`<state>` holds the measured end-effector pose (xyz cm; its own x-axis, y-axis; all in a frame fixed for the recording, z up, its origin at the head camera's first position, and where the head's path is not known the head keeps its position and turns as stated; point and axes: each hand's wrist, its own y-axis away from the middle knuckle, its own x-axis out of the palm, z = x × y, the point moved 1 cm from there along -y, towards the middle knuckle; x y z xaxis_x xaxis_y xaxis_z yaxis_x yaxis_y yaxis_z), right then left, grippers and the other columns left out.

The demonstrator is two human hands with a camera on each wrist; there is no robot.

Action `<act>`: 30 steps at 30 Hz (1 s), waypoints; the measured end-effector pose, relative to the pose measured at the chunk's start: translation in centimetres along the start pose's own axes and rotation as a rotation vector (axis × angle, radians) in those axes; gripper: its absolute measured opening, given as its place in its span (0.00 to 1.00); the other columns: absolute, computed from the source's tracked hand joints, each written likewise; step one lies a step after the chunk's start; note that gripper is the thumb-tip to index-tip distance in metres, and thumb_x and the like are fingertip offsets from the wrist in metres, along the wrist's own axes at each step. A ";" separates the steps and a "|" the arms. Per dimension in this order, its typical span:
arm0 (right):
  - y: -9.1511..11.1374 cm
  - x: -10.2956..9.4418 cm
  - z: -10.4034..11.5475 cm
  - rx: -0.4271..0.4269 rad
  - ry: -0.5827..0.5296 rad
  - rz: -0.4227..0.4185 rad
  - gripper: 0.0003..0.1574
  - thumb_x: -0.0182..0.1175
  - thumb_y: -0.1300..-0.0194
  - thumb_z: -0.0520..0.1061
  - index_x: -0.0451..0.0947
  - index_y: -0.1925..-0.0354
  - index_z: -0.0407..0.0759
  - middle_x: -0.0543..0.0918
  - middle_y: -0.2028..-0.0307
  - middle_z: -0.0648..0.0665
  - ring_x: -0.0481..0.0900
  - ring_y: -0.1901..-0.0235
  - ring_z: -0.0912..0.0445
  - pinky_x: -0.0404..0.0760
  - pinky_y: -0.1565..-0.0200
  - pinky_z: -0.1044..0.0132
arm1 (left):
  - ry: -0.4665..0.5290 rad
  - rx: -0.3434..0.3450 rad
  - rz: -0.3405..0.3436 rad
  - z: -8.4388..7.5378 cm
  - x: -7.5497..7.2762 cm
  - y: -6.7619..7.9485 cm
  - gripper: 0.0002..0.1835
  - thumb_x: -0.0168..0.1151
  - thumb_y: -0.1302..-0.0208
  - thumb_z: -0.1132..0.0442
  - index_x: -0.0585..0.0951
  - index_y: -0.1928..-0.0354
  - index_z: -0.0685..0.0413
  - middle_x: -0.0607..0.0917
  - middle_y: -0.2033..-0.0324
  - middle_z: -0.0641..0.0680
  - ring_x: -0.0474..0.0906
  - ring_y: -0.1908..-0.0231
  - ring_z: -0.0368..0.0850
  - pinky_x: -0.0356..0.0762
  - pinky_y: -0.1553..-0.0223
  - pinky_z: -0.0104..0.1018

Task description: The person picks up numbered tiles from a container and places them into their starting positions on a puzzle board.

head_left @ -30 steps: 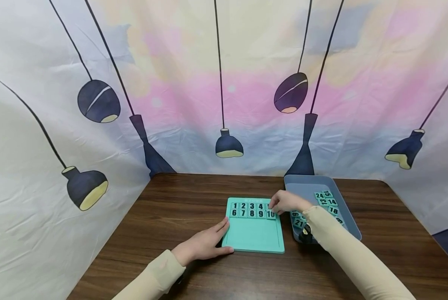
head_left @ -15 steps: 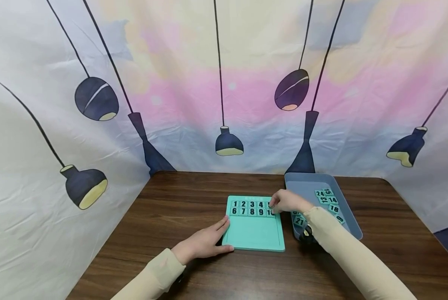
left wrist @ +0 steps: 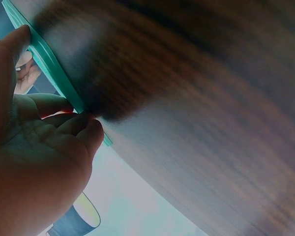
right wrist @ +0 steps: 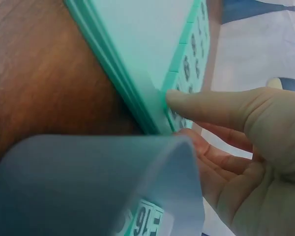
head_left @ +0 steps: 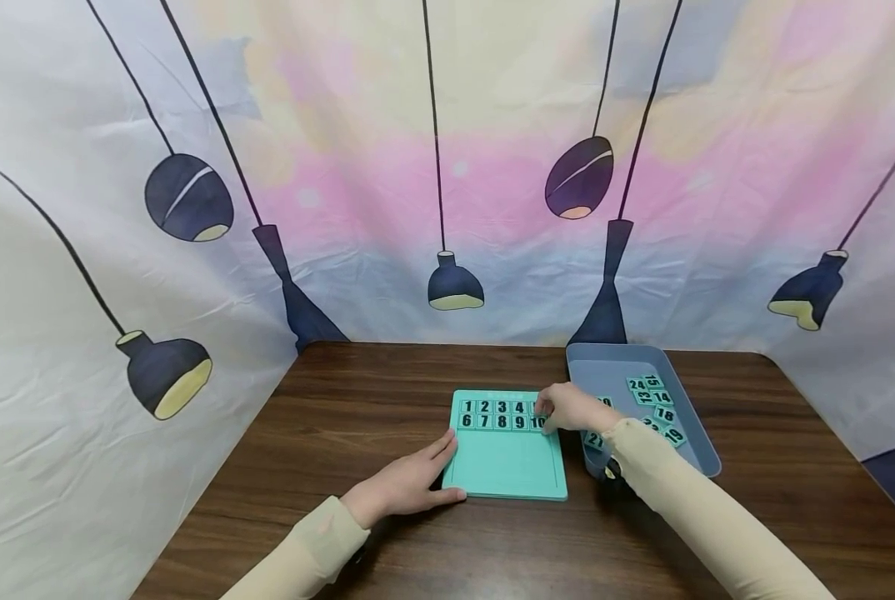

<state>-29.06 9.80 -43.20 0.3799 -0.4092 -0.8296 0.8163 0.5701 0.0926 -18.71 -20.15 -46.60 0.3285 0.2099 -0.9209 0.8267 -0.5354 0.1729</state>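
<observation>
A person's left hand lies at the lower middle of the head view, thumb and fingers spread apart, the thumb at the lower left corner of the green board and the fingertips along its left edge. The right hand reaches over the board's upper right. Its fingers are bent; in the right wrist view the thumb tip touches the near edge of tile 10, and other fingertips sit at the board's right edge. Whether they pinch that tile or merely press it, I cannot tell. Tile 10 lies on the board under those fingers, ending the second row beside tile 9 (the hand covers most of the spot above). Tiles 1 to 4 stand in the top row. Just right of the board, a grey-blue tray holds loose tiles, 24, 14 and 18 among them.
</observation>
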 end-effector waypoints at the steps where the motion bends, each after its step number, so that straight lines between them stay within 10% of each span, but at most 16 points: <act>1: 0.0 -0.3 -0.1 -0.003 -0.011 -0.006 0.13 0.71 0.40 0.34 0.84 0.55 0.38 0.82 0.63 0.44 0.78 0.64 0.52 0.80 0.61 0.57 | 0.001 -0.002 -0.001 0.0 0.0 0.0 0.48 0.53 0.28 0.34 0.52 0.20 0.57 0.48 0.20 0.56 0.58 0.26 0.51 0.67 0.34 0.47; 16: 2.1 -6.1 -3.5 0.046 -0.103 -0.106 0.23 0.64 0.31 0.39 0.78 0.41 0.29 0.82 0.48 0.32 0.79 0.49 0.39 0.81 0.52 0.48 | 0.008 -0.003 -0.006 0.0 -0.1 0.3 0.48 0.54 0.28 0.34 0.52 0.20 0.58 0.48 0.21 0.57 0.58 0.26 0.52 0.67 0.34 0.48; 30: 2.2 -4.9 -7.3 0.057 -0.076 -0.036 0.26 0.68 0.36 0.37 0.78 0.42 0.26 0.81 0.46 0.29 0.80 0.48 0.37 0.82 0.51 0.48 | 0.021 -0.008 0.003 -0.1 0.0 0.2 0.48 0.53 0.28 0.34 0.51 0.20 0.58 0.48 0.20 0.56 0.58 0.26 0.52 0.67 0.34 0.48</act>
<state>-32.29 18.26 -42.90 0.3801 -0.4829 -0.7889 0.8526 0.5136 0.0964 -18.48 -20.17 -46.51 0.3404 0.2250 -0.9130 0.8290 -0.5299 0.1785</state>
